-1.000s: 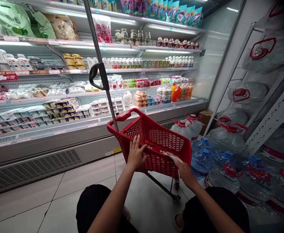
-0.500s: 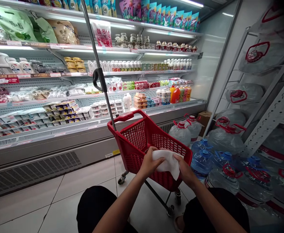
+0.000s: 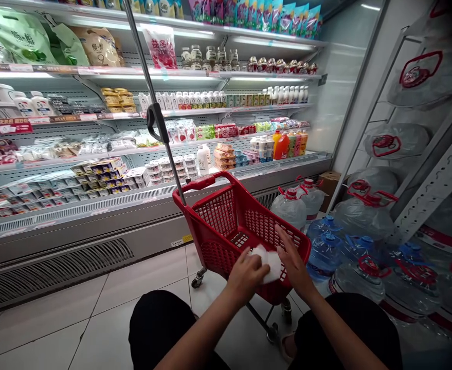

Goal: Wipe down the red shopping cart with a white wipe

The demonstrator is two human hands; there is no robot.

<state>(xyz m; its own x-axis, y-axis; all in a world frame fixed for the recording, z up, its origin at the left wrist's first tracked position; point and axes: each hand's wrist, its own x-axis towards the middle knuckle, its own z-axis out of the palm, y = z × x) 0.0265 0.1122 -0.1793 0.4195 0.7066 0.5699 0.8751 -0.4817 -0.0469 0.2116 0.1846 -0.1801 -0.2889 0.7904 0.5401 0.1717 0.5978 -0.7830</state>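
Supermarket aisle, pale tiled floor (image 3: 56, 329). Along the left side runs a lit chilled cabinet (image 3: 94, 226), its shelves packed with bags, cartons, tubs and small bottles; orange and green drink bottles (image 3: 287, 145) stand at the right end of a lower shelf. A grey pole (image 3: 141, 67) with a black grip slants up from the far left corner of a red wheeled basket (image 3: 226, 216), which stands on the floor before the cabinet's lower edge.

At the basket's near rim, toward its right corner, the person's left hand (image 3: 249, 272) is curled around a white cloth (image 3: 268, 262), fingers closed on its left part. The cloth lies bunched just above the rim, between the two hands. The right hand (image 3: 293, 259) touches its right side, held flat and wide, fingers stretched out over the basket's inside. Both forearms rise from the bottom edge, over knees in black trousers (image 3: 156, 329).

Right of the basket, large water jugs (image 3: 326, 252) with red and blue caps stand crowded on the floor, a cardboard box (image 3: 328, 182) behind them. More wrapped jugs lie on a grey metal rack (image 3: 434, 190) at the far right.
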